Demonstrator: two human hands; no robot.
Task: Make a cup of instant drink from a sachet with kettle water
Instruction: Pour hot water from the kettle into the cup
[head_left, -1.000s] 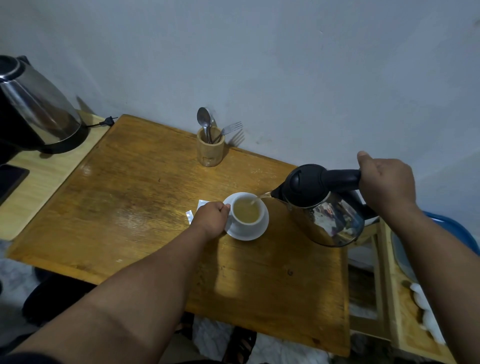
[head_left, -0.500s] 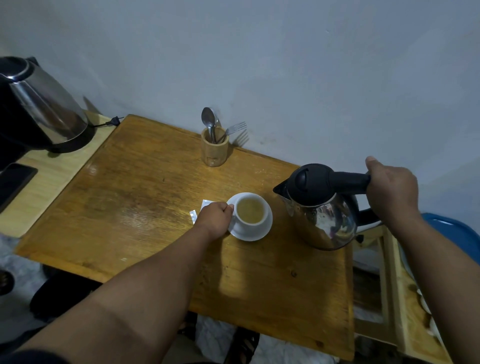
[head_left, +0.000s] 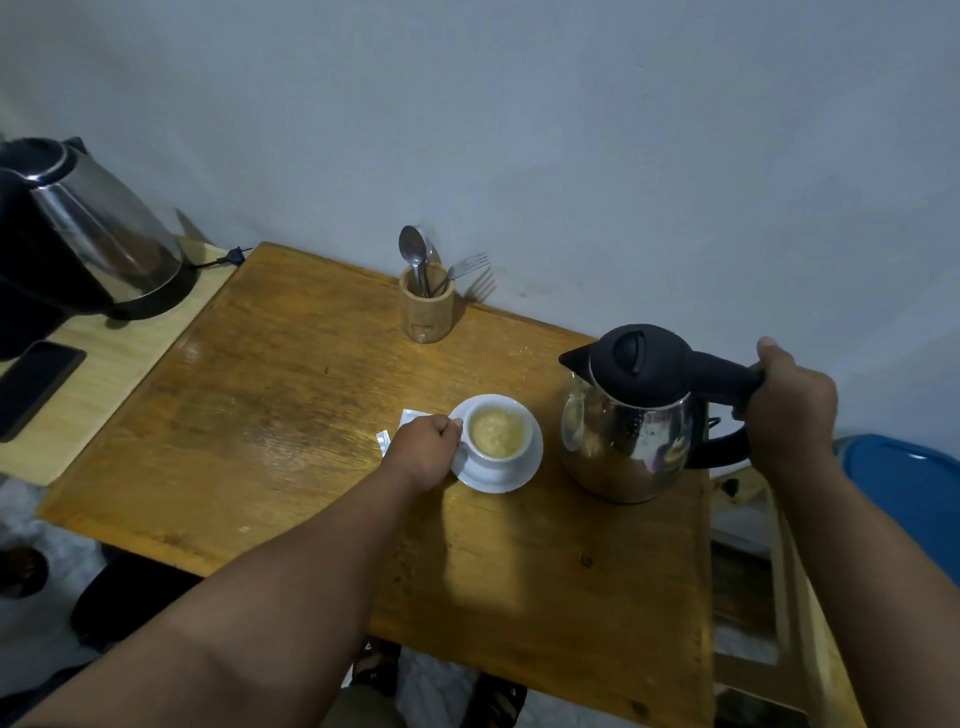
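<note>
A white cup (head_left: 496, 434) full of pale yellow-brown drink stands on a white saucer (head_left: 511, 475) in the middle of the wooden table (head_left: 270, 415). My left hand (head_left: 423, 452) grips the cup at its left side, where the handle is hidden. To the right, a steel kettle (head_left: 631, 431) with a black lid stands upright on the table. My right hand (head_left: 787, 402) is closed around its black handle. A torn white sachet (head_left: 387, 434) lies just left of my left hand, partly covered by it.
A wooden holder (head_left: 427, 304) with a spoon and a fork stands at the table's back edge by the wall. A second kettle (head_left: 85, 234) and a dark phone (head_left: 34, 387) rest on a lighter side table at left. A blue object (head_left: 906, 493) is at right.
The kettle was tilted, pouring into the cup; now it is upright, moved back to the right and resting on the table. My left hand stays on the cup.
</note>
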